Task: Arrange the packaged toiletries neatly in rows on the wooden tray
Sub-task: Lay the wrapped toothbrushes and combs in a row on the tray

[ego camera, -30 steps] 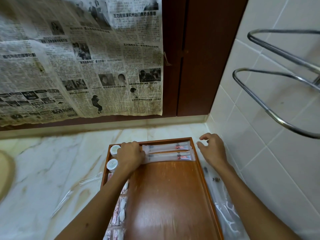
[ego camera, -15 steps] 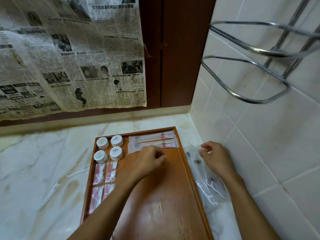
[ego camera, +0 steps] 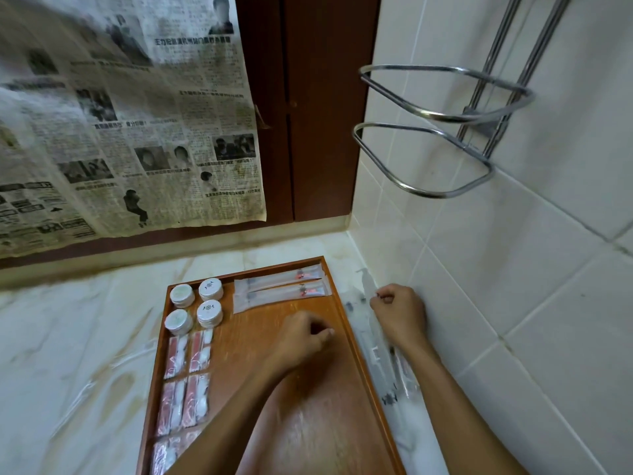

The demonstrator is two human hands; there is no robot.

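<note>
The wooden tray (ego camera: 346, 323) lies on the marble counter. Several round white jars (ego camera: 194, 307) stand in its back left corner. Two long clear packets (ego camera: 281, 289) lie side by side along its back edge. Small red and white sachets (ego camera: 186, 378) run in two columns down its left side. My left hand (ego camera: 301, 337) hovers over the tray's bare middle, fingers curled, with nothing in it. My right hand (ego camera: 399, 313) rests off the tray by the tiled wall. Its curled fingers pinch one of the loose clear packets (ego camera: 387, 368) lying there.
A tiled wall (ego camera: 496, 286) rises close on the right, with a chrome wire rack (ego camera: 445, 132) jutting out above the counter. Newspaper (ego camera: 130, 132) covers the back panel. An empty clear wrapper (ego camera: 85, 389) lies on the counter left of the tray.
My left hand has left the long packets at the back and drawn back over the tray's middle. My right hand has come down from the tray's corner onto the loose packets by the wall.
</note>
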